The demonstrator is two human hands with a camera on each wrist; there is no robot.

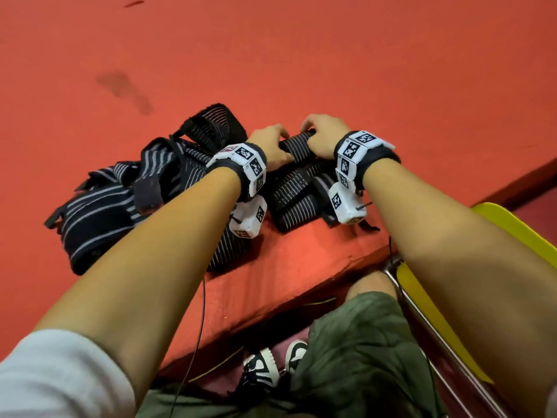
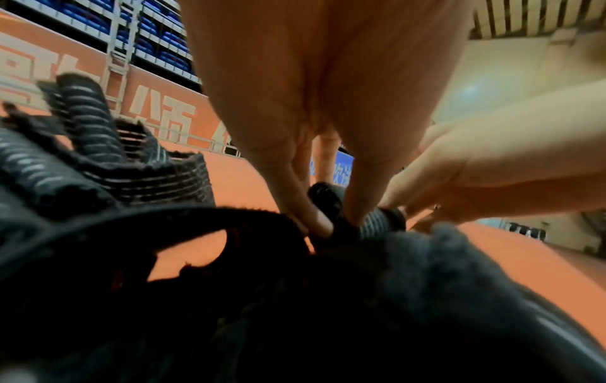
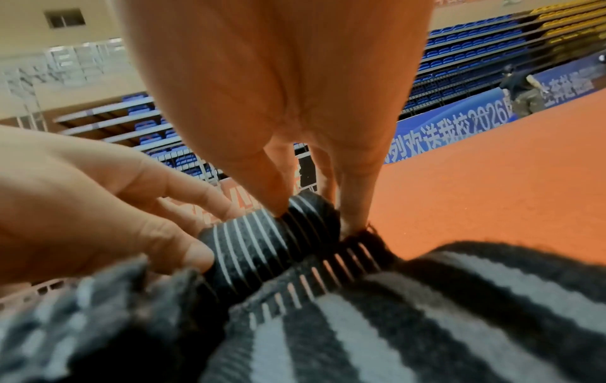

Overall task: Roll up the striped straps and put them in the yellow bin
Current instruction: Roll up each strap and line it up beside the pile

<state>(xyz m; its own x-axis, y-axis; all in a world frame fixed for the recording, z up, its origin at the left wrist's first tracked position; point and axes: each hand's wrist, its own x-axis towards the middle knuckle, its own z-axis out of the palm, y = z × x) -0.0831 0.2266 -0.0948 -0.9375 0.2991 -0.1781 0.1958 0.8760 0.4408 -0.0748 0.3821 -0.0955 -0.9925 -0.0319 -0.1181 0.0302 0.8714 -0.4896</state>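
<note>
My left hand (image 1: 271, 146) and right hand (image 1: 321, 137) pinch the rolled strap (image 1: 297, 147), its long axis running left to right between them. It sits near the red platform's (image 1: 301, 260) front edge; open surface lies beyond, with the loose strap pile (image 1: 120, 188) to the left.

**Banners carry the only readable writing**

Beyond the fingers of the right hand (image 3: 279, 103), we read white characters on a blue banner (image 3: 459, 121): "欢送我校2026", with more characters further right that we cannot make out. To the left of the left hand (image 2: 311, 90), an orange banner (image 2: 157, 114) shows large pale characters, cut off and illegible. The wristbands (image 1: 352, 155) bear square black-and-white code markers, without letters.
</note>
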